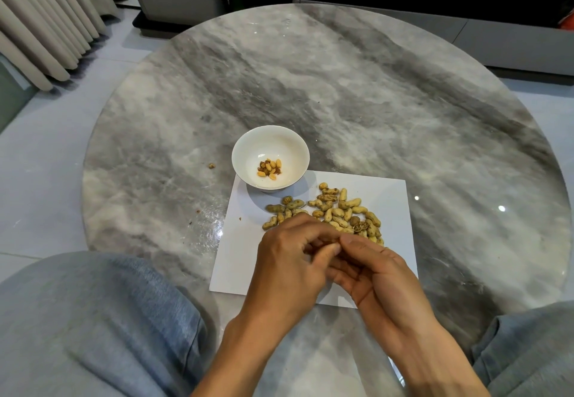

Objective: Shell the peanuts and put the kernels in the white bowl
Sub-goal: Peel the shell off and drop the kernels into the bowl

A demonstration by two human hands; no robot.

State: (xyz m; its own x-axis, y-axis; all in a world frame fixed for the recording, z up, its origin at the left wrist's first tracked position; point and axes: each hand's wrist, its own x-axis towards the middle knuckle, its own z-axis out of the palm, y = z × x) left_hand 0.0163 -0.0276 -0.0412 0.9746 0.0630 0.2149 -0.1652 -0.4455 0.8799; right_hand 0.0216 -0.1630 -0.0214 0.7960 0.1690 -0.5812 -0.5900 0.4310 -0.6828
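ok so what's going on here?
A person is shelling peanuts at a round grey marble table. The left hand and right hand meet over a white paper sheet, fingers curled together, apparently working on one peanut that is mostly hidden between them. A pile of tan unshelled peanuts lies on the sheet just beyond the hands. The small white ceramic bowl at the sheet's far left corner holds only a handful of kernels, so most of the job remains.

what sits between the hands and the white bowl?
Head view: the pile of unshelled peanuts on the white paper sheet lies between the hands (left hand, right hand) and the white bowl.
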